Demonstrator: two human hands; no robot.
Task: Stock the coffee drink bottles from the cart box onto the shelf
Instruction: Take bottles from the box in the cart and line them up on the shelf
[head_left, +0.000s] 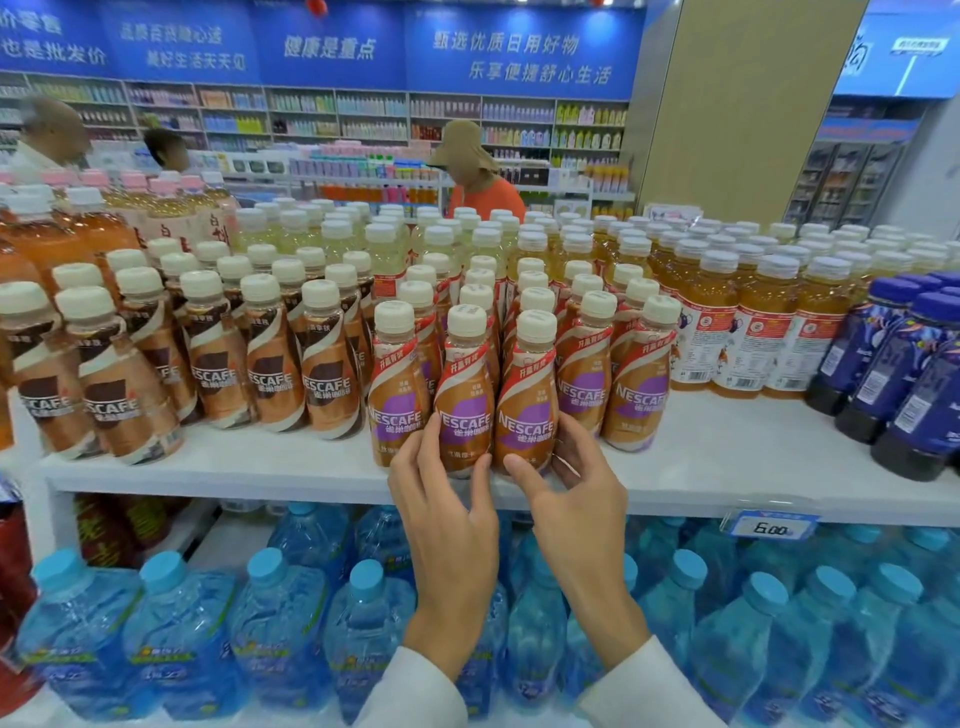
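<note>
Two grips busy: left hand (447, 525) clasps coffee bottle (463, 384), right hand (579, 499) clasps neighbouring bottle (529, 400); brown-label bottles (332, 384) crowd left.

Blue-capped water btls (280, 623): packed rows, bottom of frame.
Price tag (772, 529) "6.00": above them, right side.
Orange tea btls (758, 332), white caps: right of centre.
Dark blue btls (904, 364): far right.
Pale yellow drinks (387, 249): rows behind.
Bkgd: person in tan hat, orange top (478, 176); blue wall banners (332, 47) w/ white text; beige pillar (737, 104).
</note>
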